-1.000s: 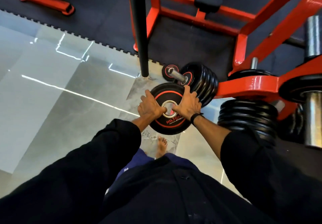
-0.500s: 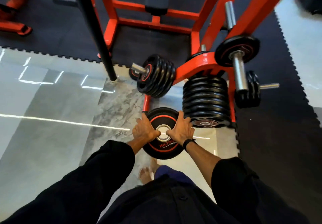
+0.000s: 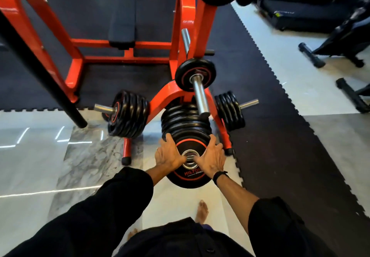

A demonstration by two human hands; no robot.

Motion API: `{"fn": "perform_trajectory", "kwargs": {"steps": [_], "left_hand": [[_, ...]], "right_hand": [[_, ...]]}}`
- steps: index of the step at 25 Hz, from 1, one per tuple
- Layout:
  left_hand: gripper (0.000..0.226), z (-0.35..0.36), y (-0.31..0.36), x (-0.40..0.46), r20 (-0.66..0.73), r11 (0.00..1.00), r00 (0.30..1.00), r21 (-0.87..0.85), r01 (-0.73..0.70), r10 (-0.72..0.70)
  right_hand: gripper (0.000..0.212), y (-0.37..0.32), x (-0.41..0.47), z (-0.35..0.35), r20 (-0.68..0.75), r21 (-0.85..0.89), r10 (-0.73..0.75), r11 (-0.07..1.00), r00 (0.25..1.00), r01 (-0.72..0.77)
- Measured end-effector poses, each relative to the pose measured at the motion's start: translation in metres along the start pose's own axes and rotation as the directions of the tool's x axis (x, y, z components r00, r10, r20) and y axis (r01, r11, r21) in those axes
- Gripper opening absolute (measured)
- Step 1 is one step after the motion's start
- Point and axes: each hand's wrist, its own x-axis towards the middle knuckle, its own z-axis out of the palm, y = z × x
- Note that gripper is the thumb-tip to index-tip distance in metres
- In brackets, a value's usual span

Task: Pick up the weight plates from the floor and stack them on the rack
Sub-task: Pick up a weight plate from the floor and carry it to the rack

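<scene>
Weight plate (image 3: 190, 173) held face-up off floor, both grips clamped on it: left hand (image 3: 167, 154), right hand (image 3: 210, 159) at opposite rims, thumbs at centre hole, likely to line hole with rack (image 3: 181, 36) peg; plate touches stacked plates (image 3: 185, 121) at rack's near foot

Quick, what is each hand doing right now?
Left hand: grips the plate by its left edge, thumb at the centre hole.
Right hand: grips the same plate by its right edge.
</scene>
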Motion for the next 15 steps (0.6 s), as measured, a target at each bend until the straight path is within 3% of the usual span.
{"fn": "perform_trajectory", "kwargs": {"steps": [3,8,15], "left_hand": [[0.094,0.017,0.057,0.018,-0.076,1.000,0.997,-0.007,-0.022,0.022],[0.106,0.018,0.123,0.044,-0.196,0.999,0.981,-0.052,-0.009,-0.002],[0.104,0.013,0.137,0.077,-0.237,0.999,0.971,0.007,0.048,-0.045]], "right_hand": [[0.095,0.025,0.047,-0.038,-0.083,-0.026,-0.080,0.997,0.993,0.079],[0.099,0.041,0.113,-0.082,-0.104,-0.027,-0.194,0.981,0.975,0.193],[0.099,0.032,0.154,-0.077,-0.078,0.025,-0.233,0.971,0.969,0.236]]}}
